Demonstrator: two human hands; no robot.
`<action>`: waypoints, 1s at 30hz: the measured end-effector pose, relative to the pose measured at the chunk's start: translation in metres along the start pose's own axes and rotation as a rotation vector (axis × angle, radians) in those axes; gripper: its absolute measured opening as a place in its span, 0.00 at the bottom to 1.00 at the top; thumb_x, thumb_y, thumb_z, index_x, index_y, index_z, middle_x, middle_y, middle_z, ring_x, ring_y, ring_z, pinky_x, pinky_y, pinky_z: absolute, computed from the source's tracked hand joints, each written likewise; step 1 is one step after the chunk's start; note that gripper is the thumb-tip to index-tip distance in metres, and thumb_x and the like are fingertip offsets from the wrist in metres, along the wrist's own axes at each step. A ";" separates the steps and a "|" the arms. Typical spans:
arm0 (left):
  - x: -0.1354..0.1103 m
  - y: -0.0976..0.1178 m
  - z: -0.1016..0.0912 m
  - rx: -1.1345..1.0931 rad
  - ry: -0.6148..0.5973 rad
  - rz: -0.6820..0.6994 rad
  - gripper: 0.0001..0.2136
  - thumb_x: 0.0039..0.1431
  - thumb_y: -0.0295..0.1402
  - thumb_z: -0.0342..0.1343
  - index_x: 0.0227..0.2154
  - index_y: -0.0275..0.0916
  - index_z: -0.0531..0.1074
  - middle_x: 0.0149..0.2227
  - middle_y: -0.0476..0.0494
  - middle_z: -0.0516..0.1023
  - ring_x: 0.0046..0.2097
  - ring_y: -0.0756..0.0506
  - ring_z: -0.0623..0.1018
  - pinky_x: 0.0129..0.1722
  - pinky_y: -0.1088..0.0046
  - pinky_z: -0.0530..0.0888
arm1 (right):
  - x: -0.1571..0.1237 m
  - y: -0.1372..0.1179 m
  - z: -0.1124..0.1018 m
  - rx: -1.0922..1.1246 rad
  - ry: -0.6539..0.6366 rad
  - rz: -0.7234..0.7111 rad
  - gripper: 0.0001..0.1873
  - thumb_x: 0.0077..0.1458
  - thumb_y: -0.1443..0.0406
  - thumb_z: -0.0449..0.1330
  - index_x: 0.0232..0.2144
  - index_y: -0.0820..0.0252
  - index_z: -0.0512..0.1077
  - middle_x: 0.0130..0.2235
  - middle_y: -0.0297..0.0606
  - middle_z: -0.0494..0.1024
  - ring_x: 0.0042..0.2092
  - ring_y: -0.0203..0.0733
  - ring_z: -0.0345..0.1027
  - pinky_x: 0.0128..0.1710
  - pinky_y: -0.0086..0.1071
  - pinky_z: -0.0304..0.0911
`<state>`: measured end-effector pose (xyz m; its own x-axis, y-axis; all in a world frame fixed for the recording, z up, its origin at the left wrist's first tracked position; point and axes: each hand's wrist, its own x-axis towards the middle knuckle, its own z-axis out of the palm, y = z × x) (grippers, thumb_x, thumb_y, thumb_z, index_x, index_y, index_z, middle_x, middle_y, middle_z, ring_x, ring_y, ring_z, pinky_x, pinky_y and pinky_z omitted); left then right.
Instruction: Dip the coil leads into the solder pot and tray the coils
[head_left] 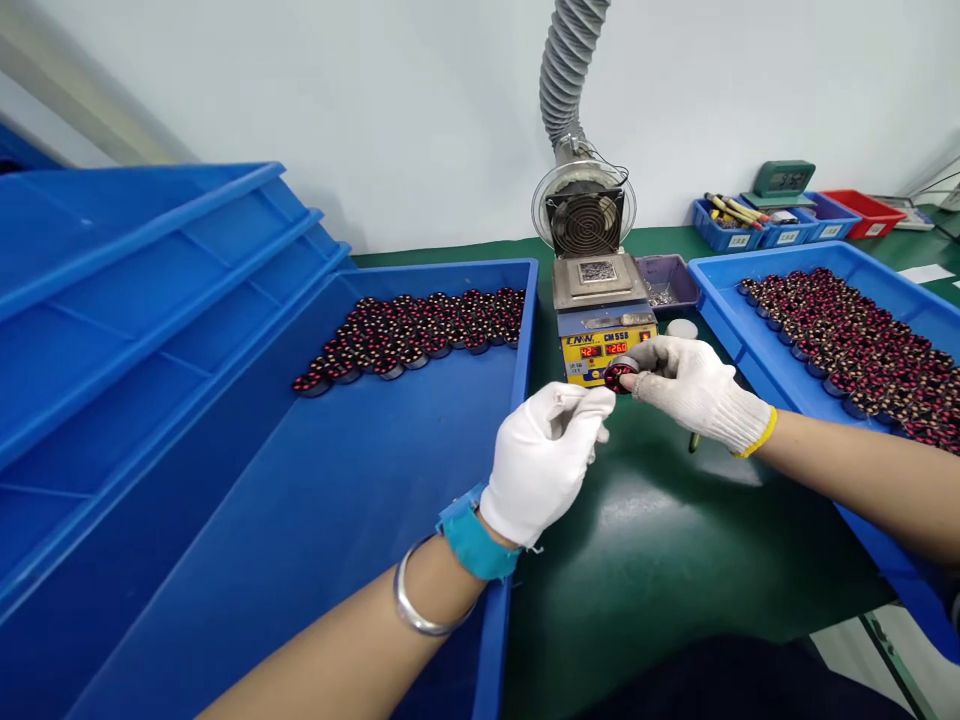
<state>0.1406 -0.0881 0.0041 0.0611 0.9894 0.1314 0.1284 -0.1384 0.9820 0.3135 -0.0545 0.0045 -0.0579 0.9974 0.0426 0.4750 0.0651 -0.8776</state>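
Both my hands wear white gloves and meet over the green mat in front of a yellow solder pot. My right hand (694, 388) pinches a small round coil (619, 375) wound with red wire. My left hand (546, 455) is closed, its fingertips touching the coil's near side. On the left, a big blue tray (315, 520) carries rows of the same coils (420, 330) at its far end. A second blue tray (720, 285) on the right is packed with more coils (855, 340).
The solder pot (604, 325) stands under a fan and a grey exhaust hose (566, 70). Empty blue trays (127, 300) are stacked at the far left. Small bins with tools (731, 225) and a red bin (866, 210) line the back right.
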 end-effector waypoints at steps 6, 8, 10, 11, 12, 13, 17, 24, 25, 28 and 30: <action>0.005 -0.001 -0.002 -0.047 0.019 -0.045 0.12 0.58 0.42 0.56 0.30 0.37 0.70 0.23 0.50 0.74 0.20 0.53 0.71 0.19 0.77 0.65 | 0.028 -0.002 -0.013 -0.054 0.104 -0.115 0.16 0.49 0.58 0.63 0.38 0.61 0.76 0.37 0.37 0.81 0.36 0.38 0.73 0.36 0.30 0.68; 0.008 -0.003 -0.001 -0.017 -0.071 -0.099 0.14 0.58 0.45 0.56 0.29 0.37 0.69 0.24 0.49 0.74 0.21 0.52 0.71 0.20 0.76 0.66 | 0.050 -0.007 -0.019 -0.176 0.154 -0.202 0.14 0.50 0.59 0.61 0.38 0.60 0.76 0.37 0.36 0.81 0.38 0.38 0.74 0.37 0.31 0.68; 0.009 -0.006 -0.001 0.014 -0.139 -0.129 0.16 0.57 0.47 0.56 0.27 0.37 0.69 0.24 0.49 0.74 0.21 0.51 0.72 0.21 0.75 0.67 | 0.076 -0.016 -0.026 -0.365 0.217 -0.266 0.13 0.51 0.60 0.60 0.38 0.58 0.77 0.37 0.35 0.81 0.39 0.40 0.73 0.40 0.33 0.67; 0.010 -0.007 0.000 0.032 -0.162 -0.132 0.17 0.57 0.48 0.56 0.27 0.38 0.69 0.24 0.48 0.75 0.22 0.51 0.72 0.22 0.74 0.68 | 0.089 -0.020 -0.029 -0.471 0.243 -0.273 0.13 0.51 0.59 0.60 0.38 0.57 0.77 0.38 0.35 0.80 0.41 0.42 0.73 0.41 0.35 0.67; 0.010 -0.007 0.000 0.049 -0.181 -0.130 0.17 0.57 0.48 0.55 0.26 0.38 0.69 0.25 0.48 0.75 0.22 0.51 0.72 0.23 0.74 0.68 | 0.102 -0.025 -0.032 -0.574 0.266 -0.267 0.13 0.52 0.58 0.60 0.38 0.56 0.77 0.38 0.36 0.80 0.42 0.45 0.73 0.42 0.37 0.67; 0.009 -0.007 0.000 0.061 -0.195 -0.126 0.17 0.57 0.49 0.55 0.26 0.38 0.68 0.25 0.48 0.75 0.23 0.50 0.72 0.23 0.74 0.68 | 0.114 -0.030 -0.034 -0.668 0.281 -0.258 0.14 0.53 0.57 0.59 0.39 0.55 0.77 0.39 0.37 0.80 0.44 0.47 0.72 0.43 0.39 0.66; 0.008 -0.006 -0.001 0.069 -0.237 -0.123 0.17 0.58 0.48 0.54 0.25 0.38 0.68 0.23 0.49 0.72 0.23 0.50 0.70 0.24 0.74 0.66 | 0.149 -0.043 -0.035 -0.918 0.262 -0.248 0.18 0.56 0.56 0.56 0.44 0.58 0.75 0.45 0.46 0.78 0.47 0.54 0.70 0.45 0.45 0.66; 0.008 -0.008 0.000 0.066 -0.254 -0.095 0.16 0.58 0.46 0.53 0.22 0.39 0.67 0.23 0.50 0.73 0.23 0.50 0.69 0.24 0.73 0.66 | 0.168 -0.052 -0.021 -1.170 0.140 -0.258 0.19 0.55 0.58 0.57 0.46 0.62 0.73 0.46 0.52 0.74 0.46 0.60 0.70 0.43 0.51 0.65; 0.008 -0.009 -0.001 0.072 -0.257 -0.088 0.16 0.58 0.46 0.53 0.23 0.39 0.67 0.23 0.50 0.73 0.23 0.50 0.70 0.24 0.73 0.66 | 0.169 -0.053 -0.018 -1.190 0.123 -0.254 0.20 0.55 0.58 0.57 0.46 0.63 0.73 0.46 0.53 0.74 0.46 0.61 0.70 0.43 0.52 0.66; 0.009 -0.013 -0.001 0.098 -0.269 -0.071 0.15 0.57 0.46 0.54 0.26 0.39 0.70 0.23 0.49 0.74 0.23 0.49 0.70 0.24 0.73 0.66 | 0.171 -0.055 -0.013 -1.236 0.096 -0.238 0.20 0.55 0.60 0.57 0.47 0.64 0.73 0.47 0.53 0.74 0.46 0.61 0.70 0.42 0.52 0.66; 0.010 -0.015 -0.001 0.116 -0.287 -0.066 0.14 0.57 0.46 0.53 0.27 0.39 0.71 0.23 0.49 0.75 0.23 0.49 0.71 0.24 0.72 0.67 | 0.172 -0.057 -0.011 -1.257 0.089 -0.231 0.19 0.54 0.61 0.57 0.47 0.63 0.73 0.47 0.53 0.74 0.46 0.61 0.70 0.41 0.52 0.67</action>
<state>0.1379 -0.0762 -0.0090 0.3241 0.9460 0.0084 0.2521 -0.0949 0.9630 0.2865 0.1132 0.0675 -0.2143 0.9545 0.2074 0.9636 0.1718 0.2050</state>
